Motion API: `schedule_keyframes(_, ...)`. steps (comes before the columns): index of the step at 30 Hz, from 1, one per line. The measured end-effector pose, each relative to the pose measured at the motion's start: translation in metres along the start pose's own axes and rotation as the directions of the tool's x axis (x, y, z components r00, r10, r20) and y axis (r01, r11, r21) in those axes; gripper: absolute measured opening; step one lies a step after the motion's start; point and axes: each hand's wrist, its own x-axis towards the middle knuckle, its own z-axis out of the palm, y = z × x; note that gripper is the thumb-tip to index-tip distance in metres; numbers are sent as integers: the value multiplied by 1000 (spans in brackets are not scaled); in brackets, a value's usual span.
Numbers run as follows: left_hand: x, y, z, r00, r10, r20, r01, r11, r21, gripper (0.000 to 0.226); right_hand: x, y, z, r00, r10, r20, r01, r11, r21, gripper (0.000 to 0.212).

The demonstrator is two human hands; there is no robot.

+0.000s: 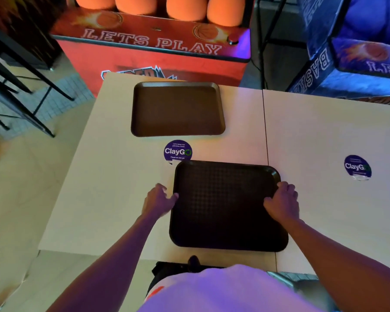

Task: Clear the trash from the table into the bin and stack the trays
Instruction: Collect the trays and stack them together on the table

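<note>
Two dark brown trays lie bare on a beige table (113, 176). The near tray (225, 208) sits close to the table's front edge. My left hand (159, 200) is at its left rim, fingers spread, thumb touching the edge. My right hand (284, 200) curls over its right rim and grips it. The far tray (177, 109) lies near the table's back edge, a hand's length beyond the near one. No trash or bin shows in view.
A second beige table (336, 136) abuts on the right. Round purple ClayGo stickers (178, 152) (357, 167) mark both tables. A red arcade basketball machine (155, 48) stands behind, a blue one (358, 52) at right. Black chair legs (16, 86) stand at left.
</note>
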Motion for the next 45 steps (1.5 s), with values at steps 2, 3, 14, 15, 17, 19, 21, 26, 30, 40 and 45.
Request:
schedule_keyframes(2, 19, 7, -21, 999, 2, -43, -4, 999, -32, 54, 3, -22, 0, 999, -36, 13, 36, 999, 25, 60)
schedule_keyframes(3, 31, 10, -32, 998, 2, -66, -5, 999, -54, 52, 3, -33, 1, 998, -60, 24, 59, 997, 41, 58)
schedule_keyframes(14, 155, 20, -132, 945, -312, -93, 171, 718, -675, 24, -27, -66, 26, 968, -191, 162, 168, 975, 145, 47)
schedule_keyframes(15, 165, 19, -136, 940, -333, -73, 183, 672, -718, 20, -30, -61, 29, 966, -176, 187, 148, 977, 155, 46)
schedule_keyframes(17, 182, 18, -142, 934, -356, -26, 207, 599, -774, 30, -35, -54, 33, 962, -146, 231, 108, 980, 168, 44)
schedule_keyframes(19, 198, 19, -145, 927, -374, -13, 217, 564, -797, 38, -37, -51, 34, 957, -127, 260, 81, 980, 182, 40)
schedule_keyframes(21, 212, 22, -146, 915, -401, -43, 211, 567, -796, 31, -35, -54, 34, 954, -124, 273, 70, 977, 201, 37)
schedule_keyframes(26, 231, 23, -144, 908, -393, -142, 222, 742, -633, 25, -22, -79, 32, 949, -160, 272, 90, 963, 253, 33)
schedule_keyframes(30, 225, 14, -136, 892, -395, -219, 213, 795, -568, 48, 0, -115, 24, 940, -224, 256, 143, 943, 299, 28)
schedule_keyframes(40, 180, -60, -118, 856, -459, -237, 184, 699, -691, 38, 74, -203, 1, 944, -273, 188, 197, 918, 344, 30)
schedule_keyframes(45, 156, -97, -116, 831, -474, -291, 215, 756, -619, 32, 108, -238, 5, 944, -271, 190, 203, 927, 314, 41)
